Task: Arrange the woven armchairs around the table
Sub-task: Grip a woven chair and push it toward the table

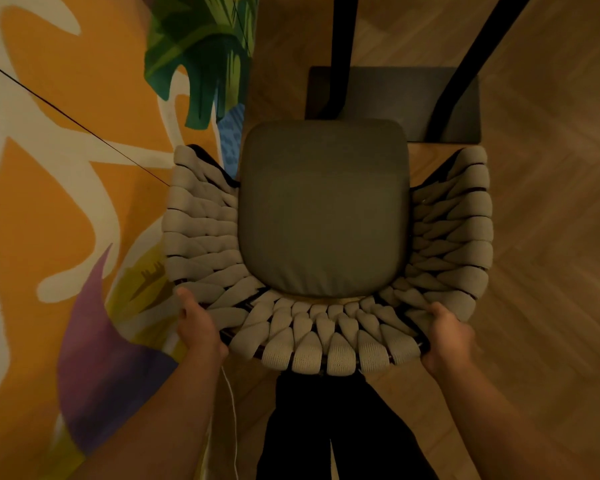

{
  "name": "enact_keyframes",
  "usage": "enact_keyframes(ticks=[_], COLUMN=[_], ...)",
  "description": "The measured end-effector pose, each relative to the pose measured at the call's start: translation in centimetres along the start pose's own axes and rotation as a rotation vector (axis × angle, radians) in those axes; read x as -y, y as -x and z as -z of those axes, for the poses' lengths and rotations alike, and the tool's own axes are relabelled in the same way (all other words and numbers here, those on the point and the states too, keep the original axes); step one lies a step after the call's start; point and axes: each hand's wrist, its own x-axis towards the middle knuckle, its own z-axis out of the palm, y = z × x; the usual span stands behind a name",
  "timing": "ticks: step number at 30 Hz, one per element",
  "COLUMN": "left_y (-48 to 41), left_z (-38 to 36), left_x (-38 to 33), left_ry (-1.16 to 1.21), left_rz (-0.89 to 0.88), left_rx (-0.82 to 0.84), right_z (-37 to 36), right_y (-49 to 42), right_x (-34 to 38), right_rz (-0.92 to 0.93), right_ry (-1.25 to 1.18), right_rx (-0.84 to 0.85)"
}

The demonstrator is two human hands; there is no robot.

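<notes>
Item: beige rope-woven armchair with curved back (pixel 326 337), centre of frame, seen from above. Its front edge overlaps, in view, the black flat square base plate (pixel 395 95) at upper centre. The chair's left rim lies close to the orange-and-white painted mural wall (pixel 66 168) — open wooden herringbone floor (pixel 551 237) runs along the right. Contents: one grey-green padded seat cushion (pixel 324 209), lying inside the woven shell. Left hand (pixel 198 327) and right hand (pixel 447 336) — each curled round the back rim, lower centre.
</notes>
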Motion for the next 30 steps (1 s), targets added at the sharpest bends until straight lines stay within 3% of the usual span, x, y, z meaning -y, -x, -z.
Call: enact_keyframes(ticks=[13,20,24,27,30], left_y=[0.0,3.0,5.4,8.0,10.2], left_z=[-2.2,0.8,1.9,2.1,1.8], left_x=[-5.3,-7.8,-9.3,-10.3,-10.2], left_ry=[-0.087,-0.494,-0.786,-1.066,-1.292], left_rz=[0.077,-0.078,-0.330,-0.489,-0.488], left_rx=[0.286,0.354,0.440,0.580,0.832], right_z=[-2.8,0.0,2.3,4.9,7.7], right_y=[0.9,6.0,9.1,11.0,12.8], right_x=[2.0,2.1,2.0,1.2,-0.5], right_rz=[0.056,0.107,0.159,0.201,0.235], right_ry=[0.007,0.132,0.191,0.385,0.622], right_rx=[0.087,0.183,0.217,0.245,0.273])
